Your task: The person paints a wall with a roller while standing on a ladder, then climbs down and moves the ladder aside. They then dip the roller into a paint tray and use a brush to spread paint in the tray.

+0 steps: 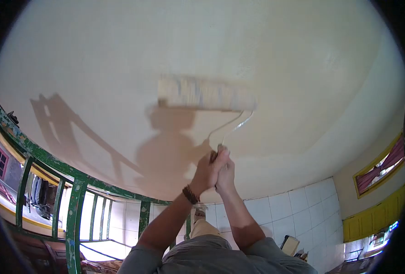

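Note:
A paint roller (207, 94) with a pale, patchy sleeve lies against the cream wall (303, 59), somewhat blurred. Its thin wire frame runs down to a handle wrapped by both hands. My left hand (206, 171), with a dark beaded bracelet at the wrist, is closed on the handle. Pressed beside it, my right hand (225, 171) is closed on the same handle. The fingers overlap, and most of the handle is hidden inside them. Shadows of the roller and of my head fall on the wall below the roller.
Green, paint-worn railings (77, 205) stand at the lower left. White floor tiles (280, 214) stretch below the wall. A yellow-framed window with a pink curtain (381, 166) and a yellow panel (376, 212) are on the right. A pale container (290, 245) sits low on the right.

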`<state>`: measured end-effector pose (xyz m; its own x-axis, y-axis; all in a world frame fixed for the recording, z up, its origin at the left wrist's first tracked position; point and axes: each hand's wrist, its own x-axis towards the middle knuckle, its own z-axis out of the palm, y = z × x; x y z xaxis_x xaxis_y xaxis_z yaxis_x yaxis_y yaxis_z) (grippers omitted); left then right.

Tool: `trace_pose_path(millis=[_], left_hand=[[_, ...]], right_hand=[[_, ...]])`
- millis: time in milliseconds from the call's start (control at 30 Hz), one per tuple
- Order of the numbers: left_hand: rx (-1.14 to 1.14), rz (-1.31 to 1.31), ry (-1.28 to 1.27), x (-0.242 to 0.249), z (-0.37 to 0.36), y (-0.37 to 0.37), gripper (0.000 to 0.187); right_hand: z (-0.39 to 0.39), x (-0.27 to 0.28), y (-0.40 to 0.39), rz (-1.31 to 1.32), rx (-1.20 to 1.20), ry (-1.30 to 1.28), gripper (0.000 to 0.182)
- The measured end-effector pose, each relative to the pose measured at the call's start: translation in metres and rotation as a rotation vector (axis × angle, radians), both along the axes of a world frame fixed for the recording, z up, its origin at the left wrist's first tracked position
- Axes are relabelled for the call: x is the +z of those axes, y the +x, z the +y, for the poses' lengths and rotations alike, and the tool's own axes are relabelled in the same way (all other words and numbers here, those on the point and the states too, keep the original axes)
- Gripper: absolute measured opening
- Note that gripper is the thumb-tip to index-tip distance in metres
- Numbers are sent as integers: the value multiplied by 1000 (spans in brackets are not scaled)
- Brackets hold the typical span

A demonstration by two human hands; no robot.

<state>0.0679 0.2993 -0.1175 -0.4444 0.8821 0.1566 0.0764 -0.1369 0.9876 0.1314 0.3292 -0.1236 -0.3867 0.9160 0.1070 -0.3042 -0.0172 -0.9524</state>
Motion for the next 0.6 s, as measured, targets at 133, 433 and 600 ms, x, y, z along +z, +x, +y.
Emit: trace_pose_path(millis=[133, 433, 600], left_hand=[[-2, 92, -107, 36, -6, -19, 58], [1, -86, -254, -53, -38, -26, 57], [-75, 86, -4, 40, 6, -17, 61]], right_hand=[[-7, 18, -15, 62, 32, -21, 35], [-48, -65, -28, 89, -56, -138, 46], [4, 24, -8, -68, -32, 27, 42]])
